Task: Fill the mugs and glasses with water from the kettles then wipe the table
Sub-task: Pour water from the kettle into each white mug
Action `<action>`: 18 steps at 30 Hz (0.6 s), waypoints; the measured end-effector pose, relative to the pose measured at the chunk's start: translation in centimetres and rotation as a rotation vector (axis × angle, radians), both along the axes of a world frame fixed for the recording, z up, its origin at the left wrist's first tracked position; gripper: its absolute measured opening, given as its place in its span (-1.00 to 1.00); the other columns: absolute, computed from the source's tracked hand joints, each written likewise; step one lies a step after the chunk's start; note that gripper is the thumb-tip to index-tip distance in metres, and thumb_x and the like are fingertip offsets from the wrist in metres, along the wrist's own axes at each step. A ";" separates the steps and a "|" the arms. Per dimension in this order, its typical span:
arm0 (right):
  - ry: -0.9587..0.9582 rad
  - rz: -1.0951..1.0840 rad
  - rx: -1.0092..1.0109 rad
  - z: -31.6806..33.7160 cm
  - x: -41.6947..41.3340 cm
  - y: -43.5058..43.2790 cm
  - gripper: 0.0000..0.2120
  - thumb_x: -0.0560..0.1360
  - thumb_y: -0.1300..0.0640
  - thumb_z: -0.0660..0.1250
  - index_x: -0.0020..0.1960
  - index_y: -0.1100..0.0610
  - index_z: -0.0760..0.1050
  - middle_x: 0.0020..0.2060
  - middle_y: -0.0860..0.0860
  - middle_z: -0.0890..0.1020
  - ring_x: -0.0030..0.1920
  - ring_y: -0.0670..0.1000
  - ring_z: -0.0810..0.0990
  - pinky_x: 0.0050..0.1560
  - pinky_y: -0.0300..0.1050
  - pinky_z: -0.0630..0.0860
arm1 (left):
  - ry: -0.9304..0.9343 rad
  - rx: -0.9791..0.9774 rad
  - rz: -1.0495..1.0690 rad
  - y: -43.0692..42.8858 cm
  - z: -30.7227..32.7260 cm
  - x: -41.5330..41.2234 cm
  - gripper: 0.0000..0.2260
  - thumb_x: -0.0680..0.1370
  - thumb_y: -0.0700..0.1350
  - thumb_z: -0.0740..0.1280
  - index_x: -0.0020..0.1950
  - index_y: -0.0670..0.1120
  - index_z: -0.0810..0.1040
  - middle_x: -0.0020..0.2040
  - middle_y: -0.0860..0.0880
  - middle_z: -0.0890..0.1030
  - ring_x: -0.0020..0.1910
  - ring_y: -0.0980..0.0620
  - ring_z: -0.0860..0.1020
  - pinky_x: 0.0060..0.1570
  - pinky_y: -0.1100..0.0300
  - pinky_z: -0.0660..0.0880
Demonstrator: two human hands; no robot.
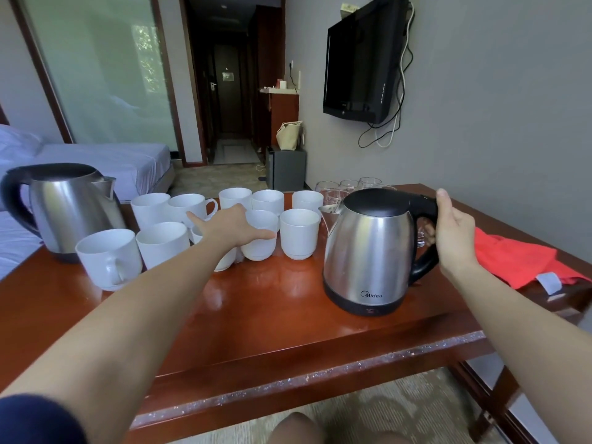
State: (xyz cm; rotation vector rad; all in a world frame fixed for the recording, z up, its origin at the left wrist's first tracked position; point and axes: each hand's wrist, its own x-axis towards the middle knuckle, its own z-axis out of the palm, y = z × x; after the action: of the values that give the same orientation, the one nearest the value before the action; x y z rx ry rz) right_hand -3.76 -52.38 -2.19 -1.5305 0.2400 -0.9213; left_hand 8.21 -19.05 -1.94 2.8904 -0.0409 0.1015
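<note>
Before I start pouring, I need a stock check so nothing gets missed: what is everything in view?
left kettle: one, steel and black, table's left end
right kettle: one, steel and black, front right
mugs: ten, white, clustered mid-table
glasses: several, clear, behind the right kettle
cloth: one, red, table's right end
table: one, red-brown
television: one, black, right wall
left hand: open, over the mugs
right hand: holding right kettle's handle
</note>
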 end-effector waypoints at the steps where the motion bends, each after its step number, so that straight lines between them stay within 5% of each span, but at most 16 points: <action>1: 0.010 -0.005 -0.010 0.0 0.0 -0.1 -0.48 0.62 -0.15 0.20 -0.39 0.15 0.29 -0.42 0.18 0.31 -0.48 0.01 0.25 -0.50 -0.25 0.27 | -0.020 -0.002 -0.007 0.0 0.1 -0.2 -0.22 0.29 0.50 0.32 0.34 0.04 0.39 0.12 0.04 0.56 0.40 -0.13 0.38 0.37 -0.48 -0.22; 11: 0.039 0.001 -0.013 0.1 -0.5 0.4 -0.48 0.51 -0.26 0.22 -0.39 0.13 0.31 -0.43 0.14 0.31 -0.47 0.03 0.25 -0.40 -0.09 0.19 | -0.214 -0.066 -0.060 1.1 -1.0 -0.9 -0.29 0.19 0.51 0.32 0.17 0.10 0.37 -0.16 0.16 0.53 0.12 -0.03 0.49 0.34 -0.44 -0.03; 18: 0.038 0.001 -0.010 0.3 -0.7 0.7 -0.45 0.40 -0.35 0.22 -0.38 0.14 0.31 -0.42 0.16 0.30 -0.48 0.02 0.23 -0.44 -0.12 0.18 | -0.224 -0.061 -0.052 1.3 0.2 -2.4 -0.29 0.27 0.50 0.33 0.23 0.07 0.39 -0.06 0.10 0.49 0.24 -0.04 0.45 0.38 -0.43 -0.12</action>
State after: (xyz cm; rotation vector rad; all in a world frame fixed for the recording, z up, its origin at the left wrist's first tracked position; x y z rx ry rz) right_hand -4.47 -51.72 -1.84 -1.5577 0.2624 -0.8946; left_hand 5.83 -17.75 -1.75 2.8010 -0.1500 0.4088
